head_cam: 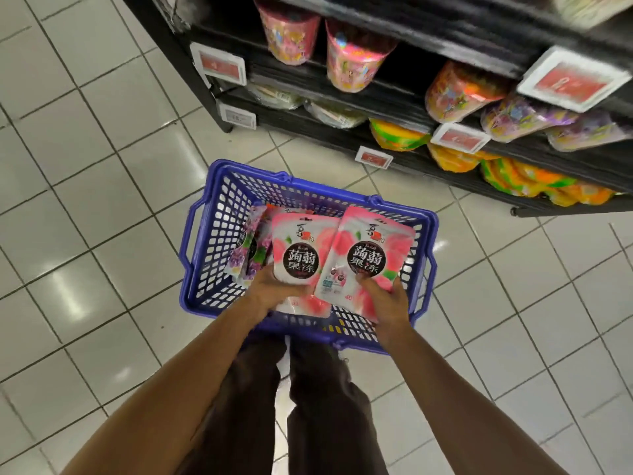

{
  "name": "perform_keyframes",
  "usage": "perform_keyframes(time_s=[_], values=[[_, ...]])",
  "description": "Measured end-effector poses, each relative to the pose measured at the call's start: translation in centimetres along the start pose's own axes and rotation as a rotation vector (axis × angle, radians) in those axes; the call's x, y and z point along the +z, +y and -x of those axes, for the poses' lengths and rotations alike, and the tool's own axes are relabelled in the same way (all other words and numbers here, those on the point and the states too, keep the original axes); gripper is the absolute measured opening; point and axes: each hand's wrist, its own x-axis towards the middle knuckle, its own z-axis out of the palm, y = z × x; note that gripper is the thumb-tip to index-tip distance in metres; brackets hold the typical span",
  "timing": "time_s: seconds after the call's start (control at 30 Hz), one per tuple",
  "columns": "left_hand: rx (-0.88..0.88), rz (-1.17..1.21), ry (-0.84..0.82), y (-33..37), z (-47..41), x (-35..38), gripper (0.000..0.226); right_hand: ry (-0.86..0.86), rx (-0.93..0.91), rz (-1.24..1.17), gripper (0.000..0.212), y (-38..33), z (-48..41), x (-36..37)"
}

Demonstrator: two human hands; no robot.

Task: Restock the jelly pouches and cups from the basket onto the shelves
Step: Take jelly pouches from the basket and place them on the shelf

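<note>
Two Peach Pouches Lifted, Shelves Waiting

Two pink pouches are up out of the blue basket [219,214], one in each hand, so the step in hand looks like the pick-up stage of restocking. The left hand [270,289] has its grip closed around the bottom edge of the left pouch [296,255], fingers wrapped under it. The right hand [388,299] pinches the lower corner of the right pouch [371,258], thumb on the printed face. Both pouches stand roughly upright above the basket and overlap slightly at their inner edges.

More stock remains below: purple pouches [248,248] lean against the basket's left wall, and another pink pack lies flat under the hands. The basket sits on the tiled floor [85,200], just in front of the person's legs.

Materials read clearly. The pouches are glossy, flexible film, flat with rounded corners and a dark round label; they should bend easily if gripped only at the base. The basket is rigid moulded plastic with a lattice of holes. The shelves [404,101] are dark metal, carrying shiny film-wrapped tubs [356,60] and soft bags [397,135] in orange and green, with red price tags [577,80] along the edges.

Next, I judge, the hands must rise to the right and find the matching row; no peach pouches are visible on the shelves, though much is blurred.
</note>
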Motion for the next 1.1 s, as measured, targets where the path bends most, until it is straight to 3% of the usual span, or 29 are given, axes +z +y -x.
perform_keyframes(time_s=[0.17,0.3,0.4,0.5,0.6,0.7,0.8,1.0,1.1], values=[[0.155,0.07,-0.038,8.1,12.2,-2.2,0.048,-0.207,-0.006,-0.118,0.058,-7.6,10.4,-2.0],[0.213,0.058,-0.096,16.1,23.0,-4.3,0.044,-0.307,-0.139,-0.155,0.056,-16.1,19.9,-3.4],[0.295,0.081,-0.126,21.5,30.9,-5.5,0.05,-0.368,-0.239,-0.168,0.054,-21.7,26.4,-4.4],[0.48,-0.019,-0.18,26.0,37.5,-6.1,0.078,-0.442,-0.343,-0.195,0.057,-25.9,31.9,-5.0],[0.608,-0.051,-0.172,30.0,42.9,-6.8,0.076,-0.533,-0.438,-0.254,0.046,-29.7,37.1,-4.9],[0.75,-0.068,-0.166,33.9,47.6,-7.5,0.077,-0.512,-0.53,-0.277,0.028,-33.4,41.5,-4.5],[0.859,-0.085,-0.171,37.3,52.0,-8.6,0.083,-0.517,-0.65,-0.303,0.037,-36.7,45.6,-4.4],[1.062,-0.058,-0.176,41.8,58.3,-10.0,0.049,-0.498,-0.843,-0.317,0.057,-41.3,52.0,-5.2],[1.105,-0.03,-0.226,43.3,60.3,-10.0,0.048,-0.476,-0.941,-0.327,0.042,-42.9,54.5,-5.4]])
